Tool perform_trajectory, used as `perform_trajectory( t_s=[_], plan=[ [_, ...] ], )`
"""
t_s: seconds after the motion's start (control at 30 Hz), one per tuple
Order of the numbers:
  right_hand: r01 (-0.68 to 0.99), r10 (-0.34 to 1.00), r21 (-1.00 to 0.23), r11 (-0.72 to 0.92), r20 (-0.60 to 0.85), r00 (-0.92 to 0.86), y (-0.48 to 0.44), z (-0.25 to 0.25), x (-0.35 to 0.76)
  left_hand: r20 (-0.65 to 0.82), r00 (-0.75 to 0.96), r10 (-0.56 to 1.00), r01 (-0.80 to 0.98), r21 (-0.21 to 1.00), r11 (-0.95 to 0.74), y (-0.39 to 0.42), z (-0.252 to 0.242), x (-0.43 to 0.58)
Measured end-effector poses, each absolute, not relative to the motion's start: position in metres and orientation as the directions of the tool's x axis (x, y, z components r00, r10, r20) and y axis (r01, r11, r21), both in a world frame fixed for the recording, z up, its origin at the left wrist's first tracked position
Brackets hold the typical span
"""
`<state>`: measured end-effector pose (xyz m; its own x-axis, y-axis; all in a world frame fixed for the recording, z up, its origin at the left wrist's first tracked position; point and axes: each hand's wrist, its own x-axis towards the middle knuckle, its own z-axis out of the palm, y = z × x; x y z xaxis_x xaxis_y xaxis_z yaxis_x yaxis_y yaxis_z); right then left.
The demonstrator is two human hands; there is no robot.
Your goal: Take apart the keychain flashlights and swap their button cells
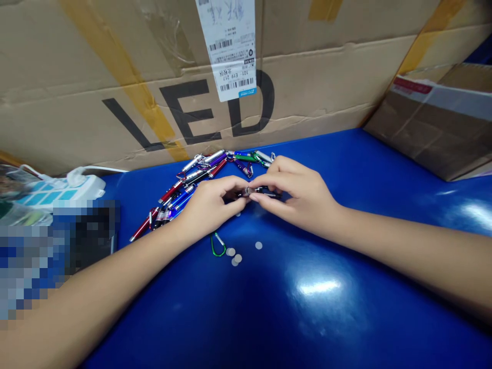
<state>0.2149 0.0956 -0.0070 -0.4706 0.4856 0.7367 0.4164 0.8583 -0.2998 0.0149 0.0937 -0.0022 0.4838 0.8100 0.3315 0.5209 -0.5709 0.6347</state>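
Note:
My left hand (209, 205) and my right hand (300, 189) meet above the blue table, fingers pinched on a small dark keychain flashlight (247, 191). Most of its body is hidden by the fingers. A black clip (269, 192) hangs by it under my right fingers. Just behind the hands lies a pile of small metal keychain flashlights (196, 177) in red, blue, purple, green, silver and black. Nearer me on the table are a loose green carabiner (218, 246) and several small pale round discs (237, 258).
A large cardboard box (319, 77) marked LED stands behind the pile. Another carton (430, 123) sits at the right. At the left are a white and blue power strip (61, 190) with cables and a dark, partly blurred object (98, 228). The blue tabletop (261, 318) reflects light.

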Motion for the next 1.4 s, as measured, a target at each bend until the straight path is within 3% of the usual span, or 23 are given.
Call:
perform_trajectory(
  t_s=[0.37, 0.53, 0.77, 0.9, 1.03, 1.23, 1.4],
  plan=[
    [0.376, 0.469, -0.303, 0.876, 0.719, -0.513, 0.090, -0.002, 0.217, 0.336, 0.467, 0.818, 0.492, 0.670, -0.556, 0.096, -0.004, 0.015],
    [0.254, 0.365, -0.282, 0.925, 0.474, -0.801, 0.069, 0.000, 0.210, 0.324, 0.417, 0.849, 0.489, 0.708, -0.510, 0.096, -0.005, 0.016],
    [0.421, 0.512, -0.350, 0.837, 0.231, -0.827, 0.050, -0.003, 0.196, 0.311, 0.411, 0.857, 0.503, 0.706, -0.498, 0.095, -0.004, 0.019],
    [0.442, 0.534, -0.395, 0.805, 0.158, -0.831, 0.052, -0.005, 0.193, 0.304, 0.414, 0.858, 0.488, 0.721, -0.491, 0.096, -0.003, 0.020],
    [0.404, 0.535, -0.438, 0.803, 0.234, -0.812, 0.056, -0.006, 0.193, 0.302, 0.411, 0.860, 0.478, 0.732, -0.486, 0.096, -0.005, 0.019],
    [0.318, 0.552, -0.452, 0.833, 0.648, -0.525, 0.078, 0.000, 0.205, 0.313, 0.441, 0.841, 0.461, 0.725, -0.512, 0.095, -0.005, 0.018],
    [0.378, 0.551, -0.420, 0.825, 0.747, -0.372, 0.090, -0.001, 0.213, 0.319, 0.444, 0.837, 0.482, 0.703, -0.523, 0.096, -0.006, 0.017]
  ],
)
